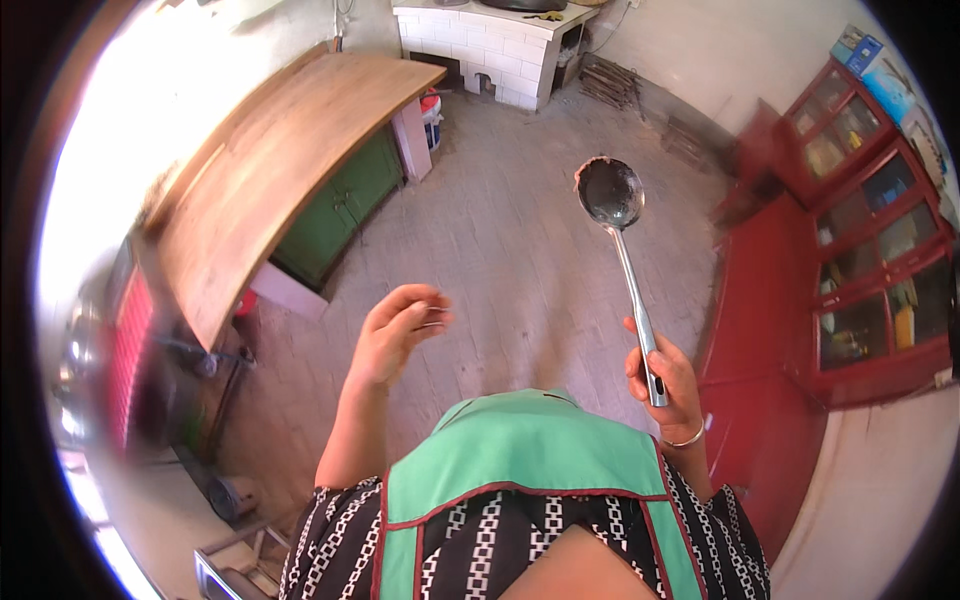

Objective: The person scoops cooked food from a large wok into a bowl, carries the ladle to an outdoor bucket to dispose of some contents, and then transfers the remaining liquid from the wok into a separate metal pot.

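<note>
My right hand (672, 378) is wrapped round the lower handle of a metal ladle (632, 280), with the thumb lying along it. The handle slants up and away from me. Its round, dark bowl (611, 192) points to the far side, and some pinkish-brown residue clings to the rim. A bracelet circles my right wrist. To the left, my left hand (402, 328) is raised in front of the green apron (530, 450), fingers curled in toward the thumb. A thin pale line shows at its slightly blurred fingertips; what it is cannot be made out.
A wooden-topped counter (290, 120) with green doors (335, 215) runs along the left. At the back stands a white-tiled stove (480, 45), beside stacked sticks (610, 84). Red glass-fronted cabinets (870, 240) line the right. A brick-patterned floor (480, 220) lies between them.
</note>
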### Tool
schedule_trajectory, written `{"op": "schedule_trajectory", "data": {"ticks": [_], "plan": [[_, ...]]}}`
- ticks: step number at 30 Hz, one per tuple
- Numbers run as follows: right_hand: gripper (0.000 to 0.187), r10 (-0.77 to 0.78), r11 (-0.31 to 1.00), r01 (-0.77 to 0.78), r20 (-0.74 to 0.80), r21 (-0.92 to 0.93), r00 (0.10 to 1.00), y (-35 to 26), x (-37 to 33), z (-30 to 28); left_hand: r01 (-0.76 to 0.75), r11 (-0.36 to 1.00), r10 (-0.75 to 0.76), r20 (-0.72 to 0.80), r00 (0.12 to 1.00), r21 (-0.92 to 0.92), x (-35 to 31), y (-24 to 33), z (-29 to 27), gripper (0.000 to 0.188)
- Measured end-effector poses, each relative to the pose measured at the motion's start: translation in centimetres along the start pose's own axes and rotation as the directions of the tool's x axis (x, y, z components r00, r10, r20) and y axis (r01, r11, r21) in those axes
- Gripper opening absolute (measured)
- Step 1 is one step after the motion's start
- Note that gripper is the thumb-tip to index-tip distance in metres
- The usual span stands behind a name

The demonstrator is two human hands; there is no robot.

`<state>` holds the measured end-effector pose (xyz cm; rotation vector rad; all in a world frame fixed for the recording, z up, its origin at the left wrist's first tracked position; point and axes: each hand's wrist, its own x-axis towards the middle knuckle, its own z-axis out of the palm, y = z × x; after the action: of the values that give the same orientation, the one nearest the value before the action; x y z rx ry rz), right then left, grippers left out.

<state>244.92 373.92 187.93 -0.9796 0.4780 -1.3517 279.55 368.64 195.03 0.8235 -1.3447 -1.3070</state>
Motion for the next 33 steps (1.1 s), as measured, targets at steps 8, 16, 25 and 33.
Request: {"op": "schedule_trajectory", "data": {"ticks": [8, 16, 25, 33], "plan": [[0.038, 0.049, 0.979, -0.037, 0.055, -0.2, 0.997, -1.0, 13.2, 1.4, 0.155, 0.971, -0.214, 0.369, 0.905, 0.183, 14.0, -1.9, 7.0, 0.035], [0.028, 0.149, 0.937, -0.003, 0.391, -0.35, 0.908, 1.3, 26.8, 3.1, 0.246, 0.962, -0.243, 0.032, 0.969, -0.116, 22.0, -3.0, 5.3, 0.023], [0.027, 0.29, 0.873, -0.148, 0.249, -0.465, 0.924, 1.6, 38.0, 0.6, 0.206, 0.931, -0.265, -0.168, 0.949, -0.3, 27.2, 0.1, -2.7, 0.019], [0.035, 0.277, 0.55, -0.049, 0.127, -0.833, 0.952, 14.6, 49.7, -3.3, 0.356, 0.818, -0.472, -0.173, 0.865, -0.452, 31.4, -2.7, -5.4, 0.019]]}}
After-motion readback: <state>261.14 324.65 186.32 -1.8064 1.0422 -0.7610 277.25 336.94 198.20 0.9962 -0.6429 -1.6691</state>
